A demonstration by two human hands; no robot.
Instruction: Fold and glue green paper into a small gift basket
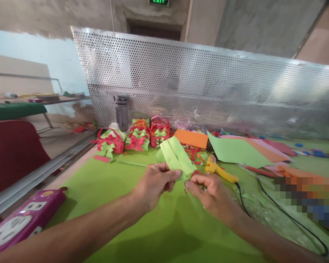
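A folded piece of light green paper (178, 155) is held up above the green tabletop, between both hands. My left hand (160, 180) pinches its lower left edge between thumb and fingers. On the other side, my right hand (208, 188) has thumb and fingertips closed on the lower right corner, where a flap hangs down. A yellow hot glue gun (220, 171) lies just beyond my right hand, its black cord trailing toward the right. Behind the folded paper are an orange paper sheet (191, 138) and red paper scraps.
Small red and green paper baskets with bows (137, 140) stand in rows at the back, near a grey bottle (121, 113). Coloured sheets (235, 149) lie to the right. A purple power strip (30, 217) sits at the left edge. A perforated metal panel (203, 80) borders the table's far side.
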